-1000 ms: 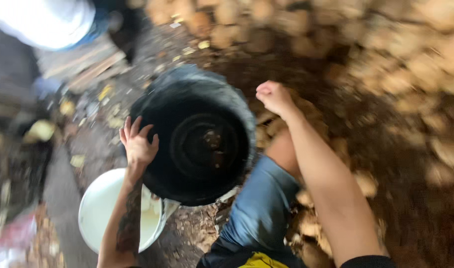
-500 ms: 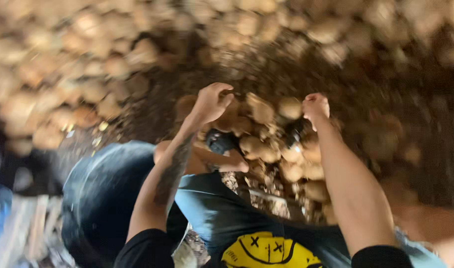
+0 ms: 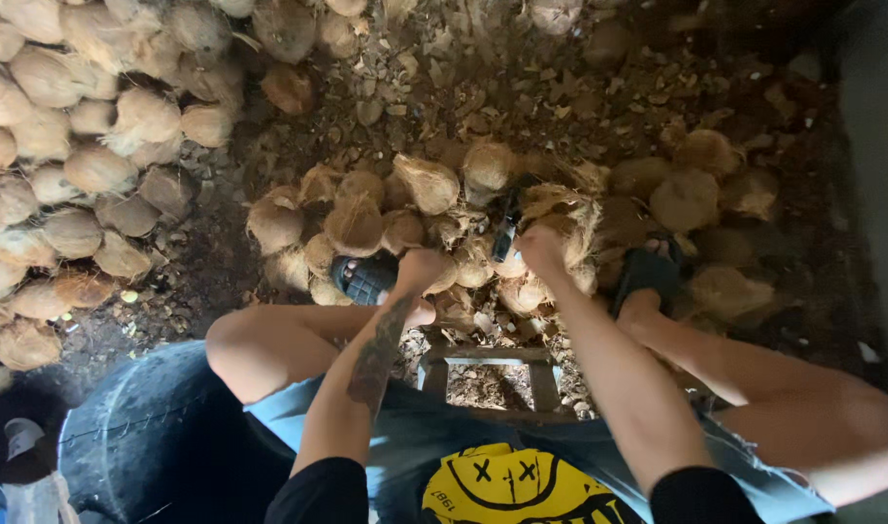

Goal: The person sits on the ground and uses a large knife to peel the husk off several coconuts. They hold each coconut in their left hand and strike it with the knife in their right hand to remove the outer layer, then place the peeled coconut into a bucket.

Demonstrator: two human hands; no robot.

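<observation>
Reaching down between the knees, both hands now sit in the small heap of husked coconuts [image 3: 434, 184] at the person's feet, where a second ago they were up on the rim of the black tub [image 3: 143, 437]. The left hand [image 3: 420, 267] is curled over a coconut at the near edge of the heap, fingers bent around it, though whether it has truly closed on the nut I cannot tell from above. The right hand [image 3: 541, 247] is likewise bunched on the fibrous nuts just beside a dark tool handle [image 3: 507, 233] that stands among them (the hand may be touching it; the blur hides this). So the hands have left the tub and gone to the nuts, and the view has swung from the tub to the heap; I judge that picking up the next coconut is the work in hand.

Outward from the hands, a black sandal [image 3: 366, 278] shows on the left foot and another [image 3: 648, 272] on the right, both tucked against the heap. A low wooden stool frame [image 3: 488, 357] lies under the thighs. The tub stands at the lower left, beside the left knee. A larger pile of coconuts [image 3: 75, 146] banks up on the left, on ground littered with husk scraps [image 3: 522, 87].
</observation>
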